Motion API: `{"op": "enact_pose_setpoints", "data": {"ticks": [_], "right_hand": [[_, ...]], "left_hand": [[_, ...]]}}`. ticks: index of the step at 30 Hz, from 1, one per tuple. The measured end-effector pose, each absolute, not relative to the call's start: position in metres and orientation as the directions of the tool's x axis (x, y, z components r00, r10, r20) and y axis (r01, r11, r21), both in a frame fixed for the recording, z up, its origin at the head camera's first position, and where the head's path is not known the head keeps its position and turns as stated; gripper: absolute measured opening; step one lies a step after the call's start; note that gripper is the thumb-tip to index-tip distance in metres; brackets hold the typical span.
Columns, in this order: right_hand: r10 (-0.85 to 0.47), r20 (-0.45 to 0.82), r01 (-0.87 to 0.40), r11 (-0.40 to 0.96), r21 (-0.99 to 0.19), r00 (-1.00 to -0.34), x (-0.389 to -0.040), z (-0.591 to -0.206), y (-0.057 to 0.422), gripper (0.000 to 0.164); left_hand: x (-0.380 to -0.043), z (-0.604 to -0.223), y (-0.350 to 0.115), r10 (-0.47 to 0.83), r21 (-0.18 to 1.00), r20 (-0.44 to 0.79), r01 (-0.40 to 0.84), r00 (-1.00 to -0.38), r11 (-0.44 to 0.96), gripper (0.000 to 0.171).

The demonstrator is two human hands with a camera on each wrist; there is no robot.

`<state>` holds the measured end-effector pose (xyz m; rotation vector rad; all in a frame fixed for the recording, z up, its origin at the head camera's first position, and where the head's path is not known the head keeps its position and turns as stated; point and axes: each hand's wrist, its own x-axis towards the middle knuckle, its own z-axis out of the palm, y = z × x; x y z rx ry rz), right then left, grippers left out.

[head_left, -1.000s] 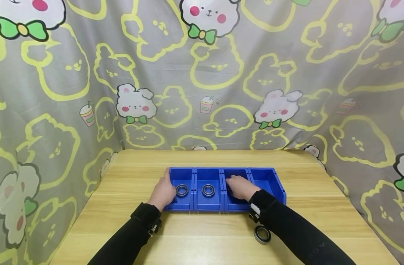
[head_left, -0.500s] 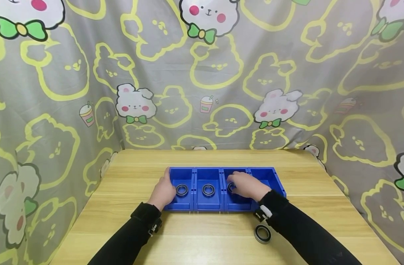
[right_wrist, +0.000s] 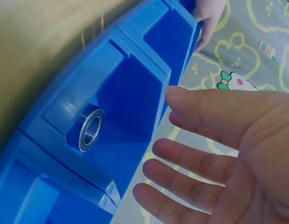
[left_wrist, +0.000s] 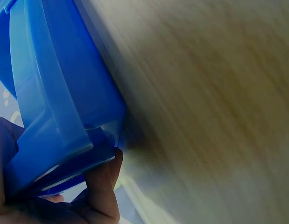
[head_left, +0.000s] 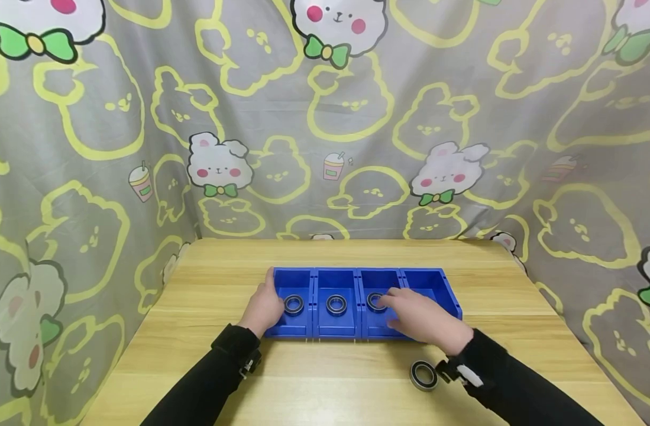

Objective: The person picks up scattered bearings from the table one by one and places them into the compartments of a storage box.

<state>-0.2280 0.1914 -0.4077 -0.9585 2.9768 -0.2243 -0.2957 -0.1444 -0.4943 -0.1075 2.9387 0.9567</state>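
Several blue bins [head_left: 338, 332] stand side by side in a row. At the row's left end my left hand [head_left: 263, 306] grips the outer wall; the left wrist view has its fingers [left_wrist: 101, 193] curled under the bin edge. My right hand [head_left: 426, 318] is over the two right-hand bins, fingers apart, holding nothing in the right wrist view. Beside its fingertips, a bearing [head_left: 371, 303] lies in the third bin from the left. One bearing [head_left: 286, 306] lies in the leftmost bin, another bearing [head_left: 328, 306] in the one beside it. The hand partly hides the rightmost bin.
Another bearing [head_left: 414, 380] lies on the wooden table [head_left: 325, 390] in front of the bins, near the right wrist's strap. A patterned curtain [head_left: 282, 124] hangs around the back and sides of the table.
My right hand has let go of the bearing in the third bin and drawn back to the right, its fingers spreading. The left hand keeps its place on the bin.
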Motion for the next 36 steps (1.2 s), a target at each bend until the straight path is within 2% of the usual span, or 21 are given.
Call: {"op": "enact_pose_setpoints", "data": {"ticks": [10,22,36], "right_hand": [[-0.615,-0.018,-0.598,0.772,-0.214,-0.788,-0.201,-0.414,0.213,0.032],[-0.625,-0.105,-0.577,0.763,-0.291,-0.774,-0.185,-0.445,0.229,0.038],[-0.63,-0.094,-0.586,0.759,-0.283,-0.771,-0.178,-0.471,0.234,0.038]], "left_hand": [[-0.294,-0.493,-0.145,-0.049,0.573,-0.057,-0.073,-0.997,0.816,0.081],[-0.294,-0.493,-0.144,-0.048,0.582,-0.056,-0.071,-0.997,0.81,0.081],[-0.295,-0.494,-0.144,-0.04,0.57,-0.043,-0.057,-0.998,0.82,0.081]]}}
